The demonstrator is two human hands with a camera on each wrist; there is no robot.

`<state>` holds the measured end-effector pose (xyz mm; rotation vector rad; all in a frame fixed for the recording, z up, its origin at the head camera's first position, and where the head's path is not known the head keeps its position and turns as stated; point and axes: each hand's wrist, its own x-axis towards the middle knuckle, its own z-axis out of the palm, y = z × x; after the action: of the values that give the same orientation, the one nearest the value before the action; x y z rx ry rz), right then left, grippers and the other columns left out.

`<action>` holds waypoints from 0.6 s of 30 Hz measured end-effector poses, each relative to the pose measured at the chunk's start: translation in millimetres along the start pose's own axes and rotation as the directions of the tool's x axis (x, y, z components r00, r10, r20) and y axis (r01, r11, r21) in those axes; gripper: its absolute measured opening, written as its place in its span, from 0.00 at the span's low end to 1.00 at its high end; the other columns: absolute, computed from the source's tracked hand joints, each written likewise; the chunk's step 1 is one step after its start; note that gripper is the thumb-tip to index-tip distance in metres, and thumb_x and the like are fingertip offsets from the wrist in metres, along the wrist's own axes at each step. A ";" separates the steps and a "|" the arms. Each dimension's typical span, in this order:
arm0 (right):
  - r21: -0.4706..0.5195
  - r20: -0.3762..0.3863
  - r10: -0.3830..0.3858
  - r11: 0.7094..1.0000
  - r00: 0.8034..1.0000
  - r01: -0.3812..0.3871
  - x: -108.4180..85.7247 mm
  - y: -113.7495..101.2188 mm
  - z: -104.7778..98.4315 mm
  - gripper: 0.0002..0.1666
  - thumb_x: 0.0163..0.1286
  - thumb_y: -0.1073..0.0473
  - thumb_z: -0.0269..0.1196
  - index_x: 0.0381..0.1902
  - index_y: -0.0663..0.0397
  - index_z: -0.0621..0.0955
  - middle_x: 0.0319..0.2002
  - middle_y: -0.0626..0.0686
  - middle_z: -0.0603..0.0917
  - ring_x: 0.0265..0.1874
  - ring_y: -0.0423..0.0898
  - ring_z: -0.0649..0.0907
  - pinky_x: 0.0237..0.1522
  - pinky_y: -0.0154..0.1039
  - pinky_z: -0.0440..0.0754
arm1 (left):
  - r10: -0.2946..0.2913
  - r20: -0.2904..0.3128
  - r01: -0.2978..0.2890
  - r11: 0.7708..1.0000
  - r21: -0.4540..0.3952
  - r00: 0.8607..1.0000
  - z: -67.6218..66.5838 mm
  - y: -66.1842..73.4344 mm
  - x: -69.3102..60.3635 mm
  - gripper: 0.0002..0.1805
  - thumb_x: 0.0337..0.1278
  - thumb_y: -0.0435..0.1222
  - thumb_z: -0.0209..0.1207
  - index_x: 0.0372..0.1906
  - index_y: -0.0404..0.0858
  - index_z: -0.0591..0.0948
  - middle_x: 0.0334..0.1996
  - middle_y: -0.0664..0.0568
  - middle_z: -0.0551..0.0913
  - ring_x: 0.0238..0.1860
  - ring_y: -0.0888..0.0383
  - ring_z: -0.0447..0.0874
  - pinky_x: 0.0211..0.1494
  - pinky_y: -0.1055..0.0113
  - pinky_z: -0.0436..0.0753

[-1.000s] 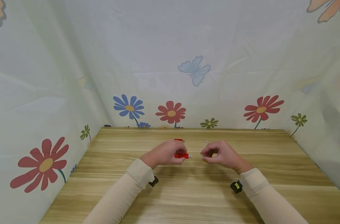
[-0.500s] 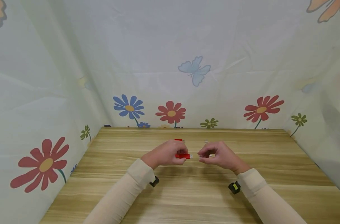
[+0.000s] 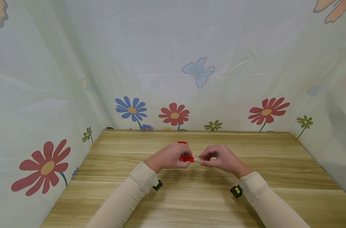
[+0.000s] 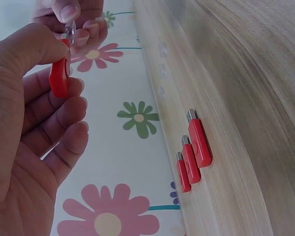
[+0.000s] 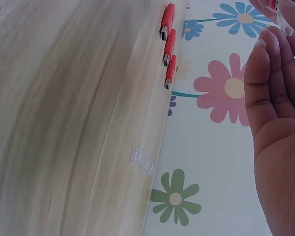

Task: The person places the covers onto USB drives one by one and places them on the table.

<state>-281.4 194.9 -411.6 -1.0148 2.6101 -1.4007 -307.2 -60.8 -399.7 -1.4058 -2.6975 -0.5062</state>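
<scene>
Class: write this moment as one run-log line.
left grip: holds red USB stick | right grip: pinches clear cap | cap: facing connector, contact unclear | tabletop: three red sticks, clear caps

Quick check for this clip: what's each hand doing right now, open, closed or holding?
Left hand: closed, holding a red USB stick.
Right hand: closed, holding a small clear piece.

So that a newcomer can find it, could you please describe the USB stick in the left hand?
Above the wood-grain table, find the left hand. Between its thumb and fingers is a red USB stick, its metal plug pointing toward the right hand. Three similar red sticks lie on the table; this one alone is held in a hand.
</scene>
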 end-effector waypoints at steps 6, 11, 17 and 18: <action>0.004 0.001 0.003 1.000 1.000 -0.003 -0.9 -15.8 -1.6 0.10 0.60 0.65 0.75 0.41 0.59 0.90 0.38 0.54 0.90 0.35 0.39 0.84 0.41 0.35 0.87 | 0.003 -0.003 -0.003 1.000 0.004 1.000 1.3 -0.2 0.7 0.11 0.59 0.41 0.70 0.46 0.44 0.86 0.40 0.57 0.85 0.37 0.64 0.79 0.48 0.74 0.83; 0.005 0.007 0.009 1.000 1.000 -0.009 2.5 1.1 1.3 0.11 0.59 0.65 0.75 0.41 0.59 0.90 0.39 0.54 0.91 0.35 0.40 0.85 0.42 0.40 0.88 | 0.014 -0.009 -0.014 1.000 0.012 1.000 1.9 0.3 1.0 0.12 0.59 0.42 0.70 0.46 0.44 0.86 0.40 0.57 0.84 0.37 0.65 0.78 0.47 0.75 0.82; 0.000 0.010 0.013 1.000 1.000 -0.013 4.1 17.7 1.5 0.10 0.60 0.61 0.76 0.41 0.52 0.90 0.40 0.50 0.91 0.36 0.41 0.86 0.42 0.40 0.88 | 0.010 -0.007 -0.010 1.000 0.015 1.000 2.1 1.2 1.4 0.11 0.59 0.41 0.70 0.46 0.45 0.86 0.40 0.58 0.84 0.37 0.65 0.78 0.47 0.76 0.82; 0.000 0.011 0.012 1.000 1.000 -0.012 4.2 18.3 1.2 0.10 0.60 0.60 0.76 0.41 0.50 0.90 0.40 0.49 0.91 0.36 0.41 0.86 0.42 0.40 0.88 | 0.008 -0.006 -0.008 1.000 0.013 1.000 2.0 1.2 1.5 0.11 0.59 0.41 0.70 0.46 0.45 0.86 0.40 0.58 0.84 0.37 0.65 0.78 0.47 0.75 0.82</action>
<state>-294.1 198.9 -424.8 -1.0029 2.6035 -1.3888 -306.9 -58.4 -401.0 -1.4086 -2.6846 -0.4902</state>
